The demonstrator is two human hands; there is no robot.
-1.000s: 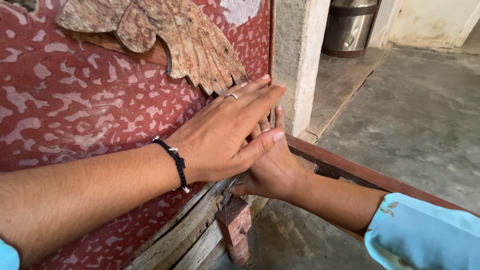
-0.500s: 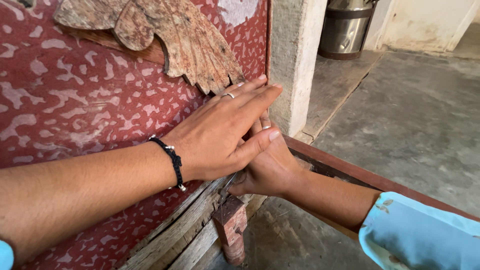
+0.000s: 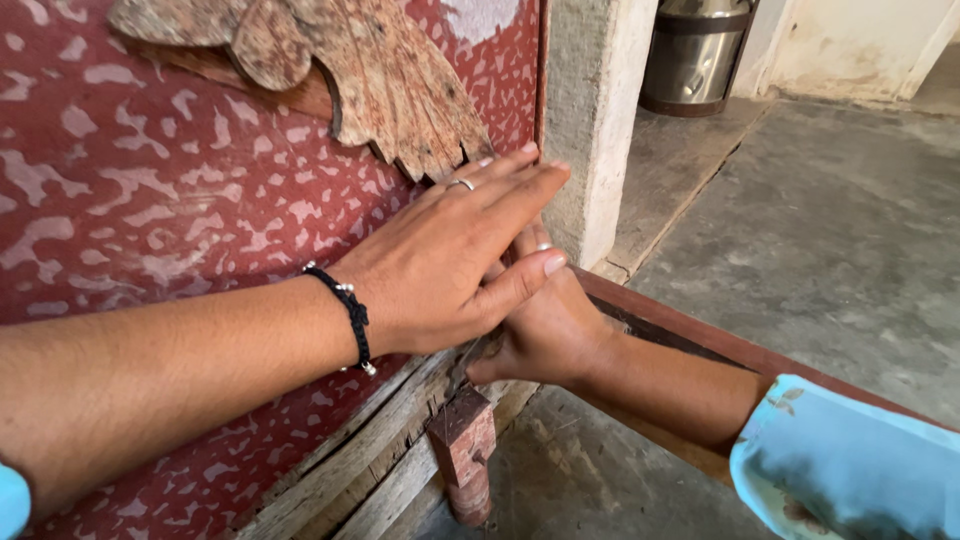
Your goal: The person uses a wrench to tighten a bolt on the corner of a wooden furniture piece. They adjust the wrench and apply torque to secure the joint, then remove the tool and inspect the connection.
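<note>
A red panel (image 3: 150,200) flecked with white stands upright before me, with a worn carved wooden ornament (image 3: 390,80) fixed near its top. My left hand (image 3: 450,260) lies flat on the panel by its right edge, fingers stretched out, a ring on one finger and a black bracelet at the wrist. My right hand (image 3: 550,330) reaches in from the right and sits under the left hand, against the panel's edge. Its fingers point up along that edge and are mostly hidden, so its grip is unclear.
Pale wooden slats (image 3: 380,470) and a small reddish wooden block (image 3: 465,440) run under the panel. A reddish wooden rail (image 3: 720,345) extends right. A concrete pillar (image 3: 600,120) stands behind the panel's edge, with a steel container (image 3: 695,55) beyond it on the grey floor (image 3: 830,230).
Both hands stay where they were on the panel's right edge. Only the view has shifted slightly.
</note>
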